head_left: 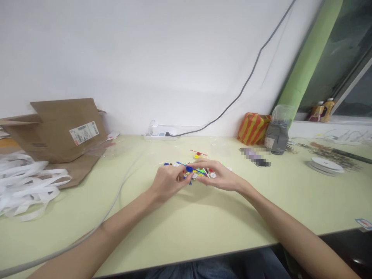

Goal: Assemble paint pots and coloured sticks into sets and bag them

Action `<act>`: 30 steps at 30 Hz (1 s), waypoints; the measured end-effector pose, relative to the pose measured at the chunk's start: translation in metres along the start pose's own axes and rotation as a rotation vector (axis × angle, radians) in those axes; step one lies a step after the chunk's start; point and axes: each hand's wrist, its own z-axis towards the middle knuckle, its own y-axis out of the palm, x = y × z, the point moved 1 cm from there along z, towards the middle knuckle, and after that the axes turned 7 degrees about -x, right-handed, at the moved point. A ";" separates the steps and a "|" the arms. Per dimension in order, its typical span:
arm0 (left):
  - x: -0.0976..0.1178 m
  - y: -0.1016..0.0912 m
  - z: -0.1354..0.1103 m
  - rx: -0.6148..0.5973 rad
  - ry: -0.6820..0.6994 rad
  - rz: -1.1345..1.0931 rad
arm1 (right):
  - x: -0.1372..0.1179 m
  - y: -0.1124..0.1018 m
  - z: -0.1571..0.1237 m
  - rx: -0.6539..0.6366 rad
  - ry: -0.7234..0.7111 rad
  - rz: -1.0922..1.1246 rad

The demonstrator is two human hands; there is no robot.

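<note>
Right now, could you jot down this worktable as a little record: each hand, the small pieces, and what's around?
Left hand: pinching a blue plastic pointer
Right hand: curled near the pointer's other end; grip unclear
Loose pieces: small multicoloured plastic parts, partly hidden by the hands; red pointer farther back
Left side: cardboard box, tangled white ribbon
Back: white power strip near the wall
Right side: red-and-yellow striped bag, white spool

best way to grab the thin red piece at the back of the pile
Probably pinch the red piece by its round middle, coming from above: the thin shaft juts out either way and offers less to grip, while a yellow piece crowds its near side.
</note>
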 end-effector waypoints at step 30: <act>-0.018 -0.003 0.002 -0.091 -0.243 0.054 | 0.130 -0.025 0.073 0.086 0.357 -0.472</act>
